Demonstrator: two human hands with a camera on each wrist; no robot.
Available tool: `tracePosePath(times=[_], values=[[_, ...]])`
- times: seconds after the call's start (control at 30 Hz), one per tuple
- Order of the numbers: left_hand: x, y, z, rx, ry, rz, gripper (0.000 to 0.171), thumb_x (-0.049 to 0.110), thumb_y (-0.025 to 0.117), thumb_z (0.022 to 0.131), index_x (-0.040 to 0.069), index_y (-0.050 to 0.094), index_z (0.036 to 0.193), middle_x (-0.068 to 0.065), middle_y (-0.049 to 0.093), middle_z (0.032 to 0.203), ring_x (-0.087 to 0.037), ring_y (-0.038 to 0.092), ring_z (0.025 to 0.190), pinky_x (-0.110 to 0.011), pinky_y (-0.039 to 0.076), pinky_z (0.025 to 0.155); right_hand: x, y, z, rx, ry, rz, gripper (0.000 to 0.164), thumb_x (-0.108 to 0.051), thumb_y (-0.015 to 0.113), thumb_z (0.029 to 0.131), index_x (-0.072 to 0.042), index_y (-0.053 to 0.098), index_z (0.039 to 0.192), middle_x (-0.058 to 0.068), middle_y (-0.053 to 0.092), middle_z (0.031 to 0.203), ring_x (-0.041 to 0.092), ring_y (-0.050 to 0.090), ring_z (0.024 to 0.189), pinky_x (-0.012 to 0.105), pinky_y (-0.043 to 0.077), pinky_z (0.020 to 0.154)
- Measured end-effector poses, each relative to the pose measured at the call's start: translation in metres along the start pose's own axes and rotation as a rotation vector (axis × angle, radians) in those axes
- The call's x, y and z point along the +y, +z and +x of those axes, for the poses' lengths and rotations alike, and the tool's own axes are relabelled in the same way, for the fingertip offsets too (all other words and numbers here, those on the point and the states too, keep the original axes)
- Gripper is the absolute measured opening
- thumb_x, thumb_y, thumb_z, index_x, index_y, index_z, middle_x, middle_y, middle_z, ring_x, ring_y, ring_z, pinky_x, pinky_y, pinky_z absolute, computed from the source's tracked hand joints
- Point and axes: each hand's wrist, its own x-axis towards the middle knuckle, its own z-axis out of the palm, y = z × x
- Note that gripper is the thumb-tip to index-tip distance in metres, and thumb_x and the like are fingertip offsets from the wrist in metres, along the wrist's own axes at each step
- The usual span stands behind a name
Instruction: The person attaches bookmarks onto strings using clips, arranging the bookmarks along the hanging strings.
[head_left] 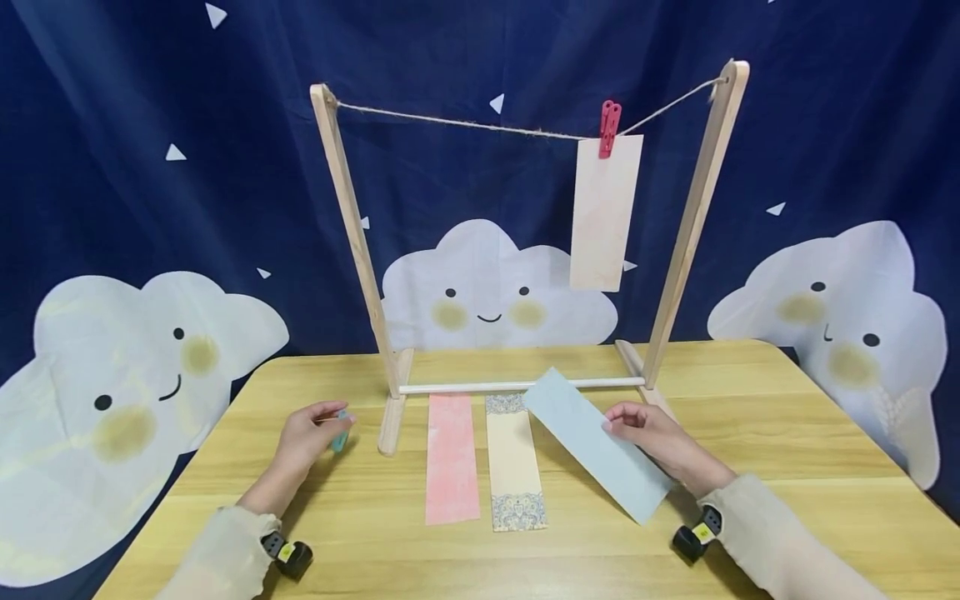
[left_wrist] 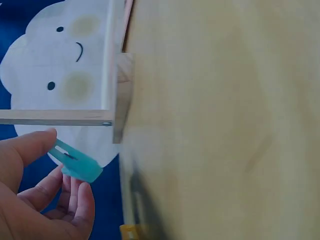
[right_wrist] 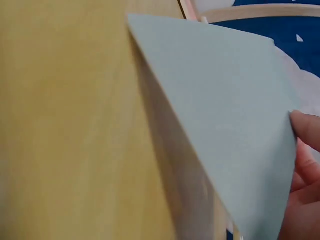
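Note:
My left hand (head_left: 309, 437) pinches a teal clothespin (left_wrist: 79, 162) between thumb and fingers, left of the wooden stand. In the right hand (head_left: 651, 432) is a pale blue paper strip (head_left: 592, 442), held by its right long edge and tilted above the table. Flat on the table lie a pink paper strip (head_left: 452, 462) and a cream strip with blue lace patterns (head_left: 516, 467). A pale cream strip (head_left: 606, 221) hangs from the twine (head_left: 465, 123) under a red clothespin (head_left: 608, 129).
The wooden stand (head_left: 693, 217) has two uprights, a white bottom bar (head_left: 480, 387) and feet (head_left: 393, 417) reaching forward on the table (head_left: 360, 533). Behind it hangs a dark blue curtain (head_left: 465, 50) with cloud faces.

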Motion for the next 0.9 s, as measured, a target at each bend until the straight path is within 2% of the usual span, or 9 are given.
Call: tracePosePath(times=[0.13,0.23,0.37,0.47,0.57,0.7,0.8,0.9], values=[[0.009,-0.005,-0.001,0.017,0.036,-0.039,0.047,0.018,0.068,0.087,-0.006,0.055,0.125,-0.019,0.058,0.117,-0.001,0.053,0.083,-0.016,0.047,0.067,-0.007,0.007,0.006,0.073,-0.027,0.010,0.024,-0.011,0.062,0.091,0.011,0.057,0.102,0.000,0.060,0.085,0.009,0.054,0.076,0.022,0.046,0.066],[0.018,-0.009,0.000,0.018,0.067,-0.074,0.046,0.017,0.069,0.086,-0.006,0.056,0.125,-0.012,0.060,0.111,0.000,0.052,0.083,-0.015,0.047,0.067,-0.014,0.012,0.012,0.132,-0.028,0.044,0.022,-0.010,0.061,0.091,0.009,0.058,0.102,-0.005,0.061,0.085,0.007,0.054,0.076,0.021,0.046,0.066],[0.038,-0.015,-0.001,-0.013,0.078,-0.093,0.050,0.020,0.069,0.086,-0.004,0.054,0.128,-0.006,0.059,0.111,0.003,0.052,0.087,-0.013,0.047,0.073,-0.025,0.017,0.020,0.177,-0.025,0.118,0.010,-0.009,0.059,0.092,-0.002,0.059,0.099,-0.009,0.061,0.083,0.004,0.054,0.076,0.018,0.045,0.066],[0.054,-0.019,-0.001,-0.043,0.091,-0.102,0.052,0.022,0.070,0.086,-0.003,0.054,0.129,0.001,0.061,0.108,0.004,0.054,0.088,-0.012,0.047,0.076,-0.034,0.020,0.027,0.188,-0.034,0.177,0.003,-0.008,0.059,0.092,-0.010,0.059,0.095,-0.010,0.061,0.081,0.003,0.054,0.076,0.017,0.045,0.067],[0.067,-0.020,0.002,-0.070,0.133,-0.125,0.050,0.020,0.071,0.085,-0.005,0.055,0.126,0.011,0.062,0.097,0.002,0.056,0.087,-0.013,0.047,0.077,-0.041,0.021,0.034,0.184,-0.046,0.228,0.005,-0.007,0.058,0.093,-0.011,0.059,0.093,-0.010,0.061,0.080,0.003,0.054,0.075,0.017,0.045,0.067],[0.087,-0.018,0.007,-0.106,0.184,-0.118,0.049,0.019,0.072,0.084,-0.005,0.057,0.123,0.008,0.063,0.097,-0.001,0.056,0.089,-0.015,0.047,0.077,-0.052,0.020,0.042,0.165,-0.075,0.289,0.010,-0.002,0.056,0.092,-0.011,0.059,0.090,-0.009,0.062,0.078,0.003,0.054,0.071,0.017,0.046,0.064],[0.104,-0.015,0.011,-0.121,0.204,-0.110,0.048,0.019,0.072,0.084,-0.005,0.057,0.123,0.006,0.064,0.098,-0.001,0.056,0.089,-0.014,0.047,0.077,-0.060,0.020,0.048,0.154,-0.102,0.281,0.011,-0.001,0.057,0.092,-0.012,0.059,0.088,-0.009,0.062,0.075,0.003,0.052,0.065,0.017,0.046,0.061],[0.122,-0.010,0.015,-0.131,0.231,-0.137,0.046,0.015,0.071,0.085,-0.006,0.057,0.123,0.011,0.064,0.093,0.000,0.057,0.086,-0.014,0.048,0.077,-0.069,0.019,0.054,0.161,-0.124,0.267,0.012,-0.001,0.057,0.091,-0.012,0.059,0.087,-0.009,0.062,0.073,0.003,0.048,0.060,0.016,0.045,0.058]])
